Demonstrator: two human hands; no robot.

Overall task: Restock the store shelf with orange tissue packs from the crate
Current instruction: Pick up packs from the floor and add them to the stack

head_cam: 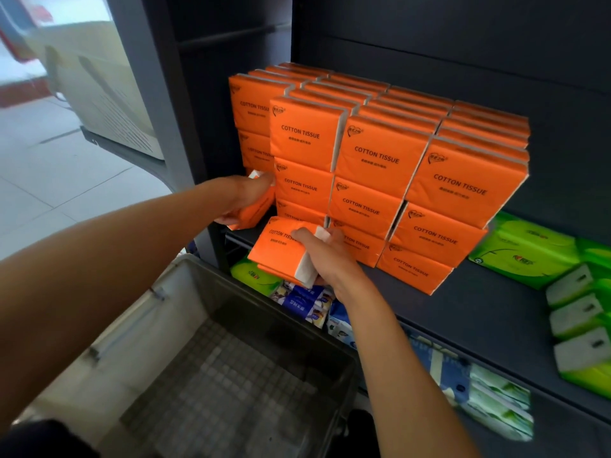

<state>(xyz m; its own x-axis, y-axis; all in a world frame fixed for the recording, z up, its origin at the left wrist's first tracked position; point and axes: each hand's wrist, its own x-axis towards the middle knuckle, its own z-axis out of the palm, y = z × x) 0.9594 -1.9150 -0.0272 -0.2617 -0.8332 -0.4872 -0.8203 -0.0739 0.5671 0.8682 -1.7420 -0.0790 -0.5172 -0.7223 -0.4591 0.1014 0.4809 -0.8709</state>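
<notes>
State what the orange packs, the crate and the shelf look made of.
Orange packs: glossy plastic film over white tissue, judging by the sheen and white ends. Crate: grey moulded plastic, apparently, with a gridded floor. Shelf: dark, matte; probably painted metal.

Glossy plastic-wrapped orange tissue packs [373,157], matt dark shelf [479,312] (metal-looking) — grey plastic crate [211,325]

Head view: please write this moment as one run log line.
left hand: holds orange pack at stack's left end | right hand: holds orange pack | crate: no packs visible

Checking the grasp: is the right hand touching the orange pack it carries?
Touching. The head view shows the right hand with fingers curled round the orange pack.
</notes>
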